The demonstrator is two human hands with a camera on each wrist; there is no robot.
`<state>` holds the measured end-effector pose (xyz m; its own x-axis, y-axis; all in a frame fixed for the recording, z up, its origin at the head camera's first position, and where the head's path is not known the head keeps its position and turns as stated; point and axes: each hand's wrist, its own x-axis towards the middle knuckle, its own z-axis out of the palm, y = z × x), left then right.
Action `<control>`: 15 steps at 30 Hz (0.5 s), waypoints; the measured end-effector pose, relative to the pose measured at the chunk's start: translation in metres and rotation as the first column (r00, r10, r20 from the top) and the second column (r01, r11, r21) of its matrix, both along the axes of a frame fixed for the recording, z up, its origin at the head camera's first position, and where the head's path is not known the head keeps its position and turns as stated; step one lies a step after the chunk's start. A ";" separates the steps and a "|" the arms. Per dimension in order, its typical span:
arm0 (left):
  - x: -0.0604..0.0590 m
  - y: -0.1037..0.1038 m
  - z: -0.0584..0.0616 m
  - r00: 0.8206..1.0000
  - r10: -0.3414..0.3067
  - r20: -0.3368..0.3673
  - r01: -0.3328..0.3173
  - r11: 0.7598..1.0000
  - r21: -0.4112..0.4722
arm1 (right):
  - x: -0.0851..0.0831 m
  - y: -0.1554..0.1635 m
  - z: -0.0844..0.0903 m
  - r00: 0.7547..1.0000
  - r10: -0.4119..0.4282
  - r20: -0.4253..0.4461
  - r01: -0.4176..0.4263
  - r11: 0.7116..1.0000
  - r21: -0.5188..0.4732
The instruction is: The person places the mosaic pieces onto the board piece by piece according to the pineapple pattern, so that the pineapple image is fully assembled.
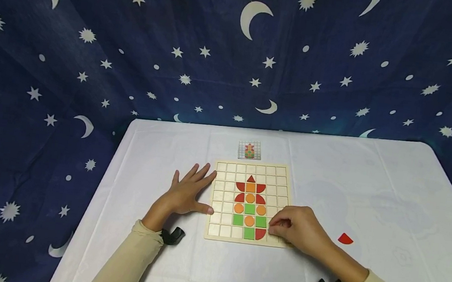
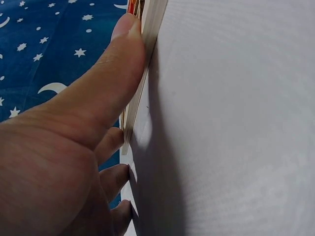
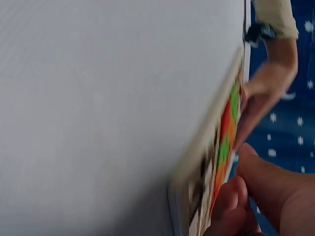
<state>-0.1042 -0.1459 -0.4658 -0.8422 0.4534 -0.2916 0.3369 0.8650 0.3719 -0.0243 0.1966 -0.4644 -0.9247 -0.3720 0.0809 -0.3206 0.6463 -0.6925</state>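
A square wooden grid board [image 1: 218, 196] lies on the table, with red, orange and green pieces set in its cells in a tall figure. My left hand [image 1: 188, 196] is spread at the board's left side, thumb and a fingertip touching its edge; the thumb [image 2: 110, 69] presses there in the left wrist view. Over the board's lower right part, my right hand [image 1: 297, 226] has curled fingers, tips just beside a red quarter-circle piece [image 1: 260, 234] in the bottom row. Nothing shows between thumb and fingers [image 3: 231, 196] in the right wrist view.
A small pattern card [image 1: 249, 150] with a similar figure lies behind the board. Another red quarter-circle piece [image 1: 345, 239] lies on the white tablecloth [image 1: 395, 202] right of my right hand. A dark blue curtain [image 1: 215, 88] with moons and stars hangs behind the table.
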 end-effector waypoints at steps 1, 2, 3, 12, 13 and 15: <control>0.000 0.000 0.000 1.000 0.000 -0.001 0.000 1.000 -0.001 | -0.001 0.007 0.003 1.000 -0.001 -0.014 0.001 1.000 0.002; 0.000 0.001 0.000 1.000 0.000 -0.001 0.000 1.000 -0.003 | -0.003 0.015 0.006 1.000 0.003 -0.024 -0.003 1.000 0.004; 0.000 0.001 0.000 1.000 0.001 -0.001 -0.001 1.000 -0.002 | -0.004 0.025 0.010 0.999 0.011 -0.030 -0.011 1.000 0.011; -0.001 0.001 -0.001 1.000 0.003 -0.005 -0.003 1.000 -0.003 | -0.016 0.123 0.026 0.989 0.111 0.093 -0.125 0.979 0.163; -0.001 0.001 -0.001 1.000 0.004 -0.007 -0.004 1.000 -0.002 | -0.017 0.132 0.026 0.986 0.111 0.127 -0.134 0.974 0.186; 0.000 0.001 -0.001 1.000 0.006 -0.008 -0.006 1.000 -0.003 | -0.018 0.148 0.023 0.977 0.127 0.170 -0.162 0.964 0.212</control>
